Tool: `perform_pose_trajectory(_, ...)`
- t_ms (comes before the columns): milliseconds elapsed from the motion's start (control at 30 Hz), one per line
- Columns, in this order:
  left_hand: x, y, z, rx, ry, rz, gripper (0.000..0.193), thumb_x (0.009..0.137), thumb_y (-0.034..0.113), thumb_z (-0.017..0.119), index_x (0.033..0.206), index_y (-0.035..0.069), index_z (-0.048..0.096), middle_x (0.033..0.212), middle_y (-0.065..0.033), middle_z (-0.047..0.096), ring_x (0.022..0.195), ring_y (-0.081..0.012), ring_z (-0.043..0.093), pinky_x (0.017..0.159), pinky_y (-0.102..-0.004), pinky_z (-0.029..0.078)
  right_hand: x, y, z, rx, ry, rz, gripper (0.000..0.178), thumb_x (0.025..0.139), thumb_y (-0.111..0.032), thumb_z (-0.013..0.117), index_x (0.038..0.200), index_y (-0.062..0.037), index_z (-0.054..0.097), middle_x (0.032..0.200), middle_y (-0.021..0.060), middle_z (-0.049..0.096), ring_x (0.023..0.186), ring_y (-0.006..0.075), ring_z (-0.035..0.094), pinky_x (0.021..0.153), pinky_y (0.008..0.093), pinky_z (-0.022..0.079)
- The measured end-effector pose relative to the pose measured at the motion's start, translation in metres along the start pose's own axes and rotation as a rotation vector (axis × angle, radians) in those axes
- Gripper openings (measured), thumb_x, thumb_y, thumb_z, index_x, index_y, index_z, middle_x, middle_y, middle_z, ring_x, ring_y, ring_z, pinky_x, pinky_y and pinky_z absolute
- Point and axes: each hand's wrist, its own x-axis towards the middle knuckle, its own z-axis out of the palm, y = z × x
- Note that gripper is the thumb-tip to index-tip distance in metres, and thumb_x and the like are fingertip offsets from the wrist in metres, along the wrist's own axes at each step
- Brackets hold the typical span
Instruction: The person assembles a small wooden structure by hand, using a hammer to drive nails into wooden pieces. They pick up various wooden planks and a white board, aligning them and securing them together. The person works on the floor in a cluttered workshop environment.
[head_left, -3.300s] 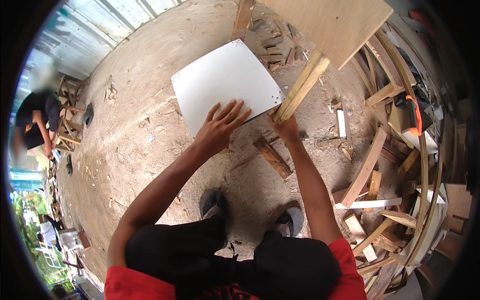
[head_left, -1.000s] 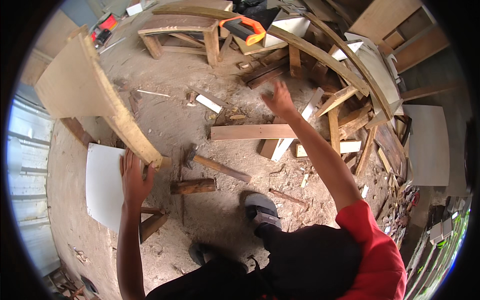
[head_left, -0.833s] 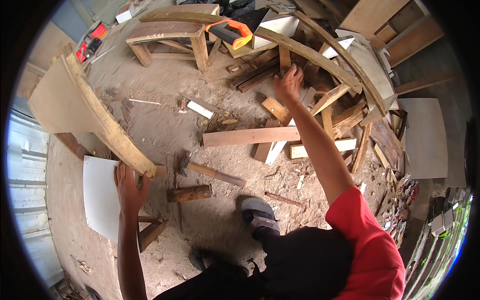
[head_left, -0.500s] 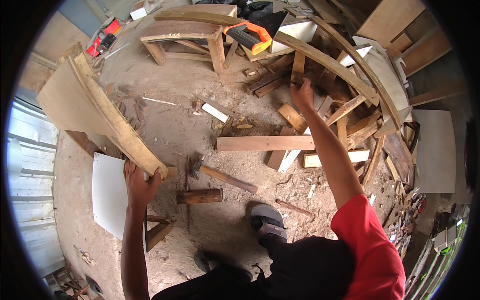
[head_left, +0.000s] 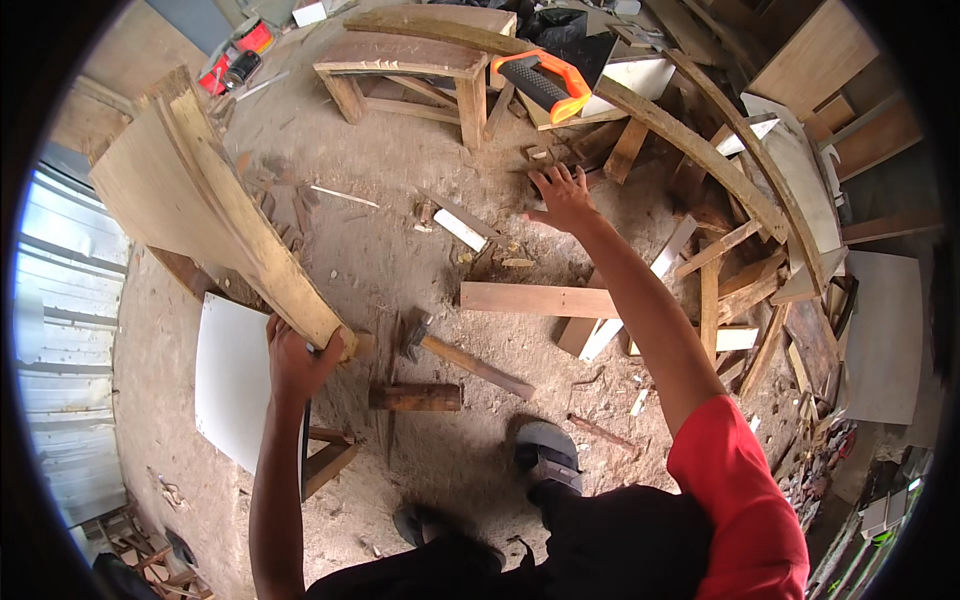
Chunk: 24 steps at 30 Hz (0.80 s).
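L hand (head_left: 300, 362) clamped round the end of a rough, squared timber leg (head_left: 285, 285) – smooth white panel (head_left: 230, 375) just beside. R hand (head_left: 565, 200) spread, nr dark offcuts (head_left: 598, 140); can't tell if touching. Prob. a steady-and-reach step; picking up there calls for closing fingers w/o tipping the leg. Further out: wooden-handled hammer (head_left: 480, 367), gritty dirt floor (head_left: 390, 230).

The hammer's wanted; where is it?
In the head view, the hammer lies on the floor below centre, right of the left hand, near a wood block.
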Motion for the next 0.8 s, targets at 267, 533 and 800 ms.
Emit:
perform_pose_trajectory(267,0.002,0.004,-0.002,-0.011,-0.015,0.017,0.02,0.081,0.021,0.076,0.092,0.004,0.075,0.098,-0.0136,0.074,0.105,-0.0324,0.065,0.11,-0.0472,0.035,-0.034,0.011,0.013,-0.029,0.162,-0.065,0.05,0.091,-0.042,0.07,0.132,-0.0153,0.058,0.135,0.0098,0.055,0.137,0.0289,0.044,0.118,0.0613,0.028)
perform_pose_trajectory(533,-0.003,0.004,-0.007,0.017,0.009,0.048,0.018,0.082,0.02,0.075,0.094,0.005,0.075,0.102,-0.0143,0.073,0.11,-0.0345,0.062,0.111,-0.0486,0.035,-0.098,-0.039,0.007,0.144,0.243,-0.163,0.045,0.095,-0.039,0.067,0.131,-0.013,0.061,0.135,0.0103,0.055,0.139,0.0285,0.044,0.122,0.0561,0.023)
perform_pose_trajectory(800,-0.009,0.0,0.014,0.02,0.108,0.104,0.039,0.087,0.023,0.073,0.116,-0.002,0.065,0.118,-0.0247,0.065,0.123,-0.0463,0.053,0.114,-0.056,0.033,-0.095,-0.03,0.02,0.098,0.435,-0.097,0.043,0.095,-0.019,0.063,0.135,-0.0072,0.055,0.14,0.018,0.051,0.14,0.0376,0.041,0.122,0.0542,0.025)
